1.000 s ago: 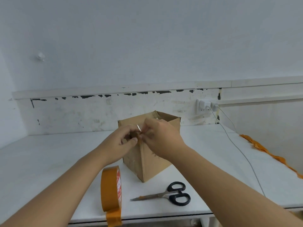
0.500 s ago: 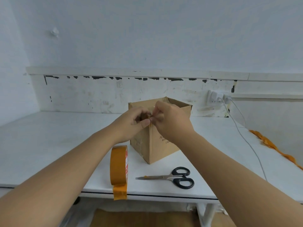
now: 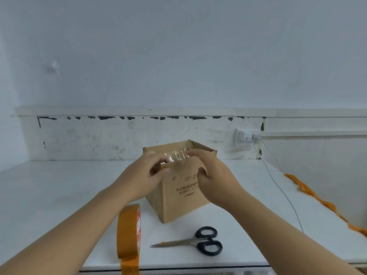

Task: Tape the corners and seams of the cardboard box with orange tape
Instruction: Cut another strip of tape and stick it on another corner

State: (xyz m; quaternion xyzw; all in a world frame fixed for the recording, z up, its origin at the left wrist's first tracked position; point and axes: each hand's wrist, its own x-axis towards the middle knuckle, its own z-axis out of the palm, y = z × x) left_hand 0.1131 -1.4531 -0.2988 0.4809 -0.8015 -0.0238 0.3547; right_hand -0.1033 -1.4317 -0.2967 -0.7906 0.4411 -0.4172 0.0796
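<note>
1 cardboard box (image 3: 178, 193), open-topped, stands on white tabletop (image 3: 59, 187) at frame centre, one vertical corner edge turned toward the person. A glossy strip of tape (image 3: 176, 156) spans its top near corner betw. both hands. Left hand (image 3: 145, 175) at 9 o'clock of that corner: fingers curled, thumb & fingertips pinching the strip's left end against the box. Right hand (image 3: 214, 175) at 3 o'clock: fingers bent over the rim, pinching the strip's right end, thumb on the printed face.

At 7 o'clock from box, 1 orange tape roll (image 3: 129, 231) stands on edge, close to tabletop's front edge; its loose end hangs over that edge. At 5 o'clock, 1 pair of scissors (image 3: 194, 243), black handles, blades shut & pointing to 9 o'clock, flat, apart from box & roll.

Open tabletop room at 9–10 o'clock of box, also behind it up to the wall. At 3 o'clock, 2 white cables (image 3: 278, 181) run down from a wall socket (image 3: 243, 136) at 1 o'clock, across tabletop. Beyond, 1 crumpled orange tape strand (image 3: 317, 197) trails along the right edge.
</note>
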